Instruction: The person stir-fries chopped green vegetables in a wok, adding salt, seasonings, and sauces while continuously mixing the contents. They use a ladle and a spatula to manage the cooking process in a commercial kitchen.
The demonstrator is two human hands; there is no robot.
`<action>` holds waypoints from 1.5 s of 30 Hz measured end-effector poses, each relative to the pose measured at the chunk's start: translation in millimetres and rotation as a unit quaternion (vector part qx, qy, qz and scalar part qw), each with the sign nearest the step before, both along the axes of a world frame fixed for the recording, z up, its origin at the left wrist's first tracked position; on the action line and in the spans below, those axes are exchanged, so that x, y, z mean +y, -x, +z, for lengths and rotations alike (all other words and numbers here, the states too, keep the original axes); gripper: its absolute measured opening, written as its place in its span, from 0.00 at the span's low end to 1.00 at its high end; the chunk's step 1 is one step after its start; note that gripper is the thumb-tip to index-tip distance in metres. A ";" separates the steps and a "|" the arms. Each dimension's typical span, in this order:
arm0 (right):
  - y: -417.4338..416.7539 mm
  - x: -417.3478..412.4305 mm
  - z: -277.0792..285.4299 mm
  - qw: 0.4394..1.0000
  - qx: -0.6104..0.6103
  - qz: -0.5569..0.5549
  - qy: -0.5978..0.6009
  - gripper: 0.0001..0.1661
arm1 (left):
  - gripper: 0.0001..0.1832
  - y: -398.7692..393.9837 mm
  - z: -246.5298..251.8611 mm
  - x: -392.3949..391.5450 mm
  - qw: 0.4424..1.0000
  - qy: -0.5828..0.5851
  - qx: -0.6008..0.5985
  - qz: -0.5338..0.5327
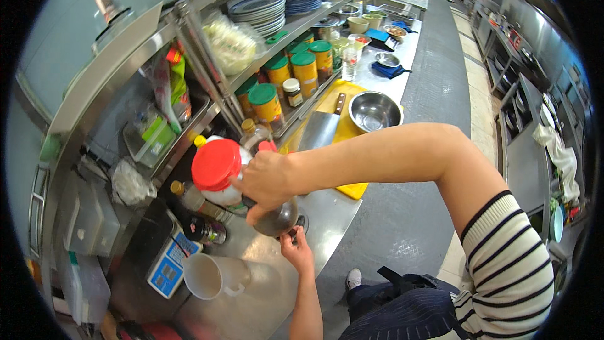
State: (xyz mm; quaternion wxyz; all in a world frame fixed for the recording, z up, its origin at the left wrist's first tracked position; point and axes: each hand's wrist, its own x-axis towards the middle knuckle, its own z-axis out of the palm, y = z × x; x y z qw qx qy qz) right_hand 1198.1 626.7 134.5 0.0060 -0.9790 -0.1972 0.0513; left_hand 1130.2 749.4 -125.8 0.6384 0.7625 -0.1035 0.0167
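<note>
My right hand (269,182) reaches across the steel counter and grips a dark, rounded container (276,219), mostly covered by the fingers. My left hand (297,250) is at its lower edge, fingertips pinching a small dark part that I cannot make out. Just beside my right hand stands a white tub with a red lid (217,165). A translucent plastic measuring jug (207,276) sits left of my left hand, next to a digital scale (172,264). A dark bottle (205,229) and a clear glass bottle (193,198) are behind the jug.
Farther along lie a yellow cutting board (351,191), a cleaver (318,130) and a steel bowl (375,111). Yellow canisters with green lids (265,104) line the lower shelf. Stacked plates (259,12) rest above. A stove line (528,123) runs across the aisle.
</note>
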 end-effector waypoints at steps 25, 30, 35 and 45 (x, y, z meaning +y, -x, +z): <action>0.5 14.7 -0.6 0.999 -0.014 0.013 0.034 0.23 | 0.12 4.0 0.1 -6.6 0.999 -0.049 -0.011 0.015; -3.8 26.3 -2.8 0.999 -0.013 -0.027 0.020 0.23 | 0.12 0.7 -2.5 -4.1 1.000 -0.018 -0.005 0.016; -35.0 11.4 -51.8 0.999 -0.012 -0.026 -0.027 0.30 | 0.11 -3.7 -18.0 -16.9 0.993 -0.098 -0.048 0.038; 362.6 -168.8 -139.0 0.912 -0.091 -0.323 -0.238 0.12 | 0.16 107.5 -118.1 -31.5 0.976 -0.116 -0.179 0.039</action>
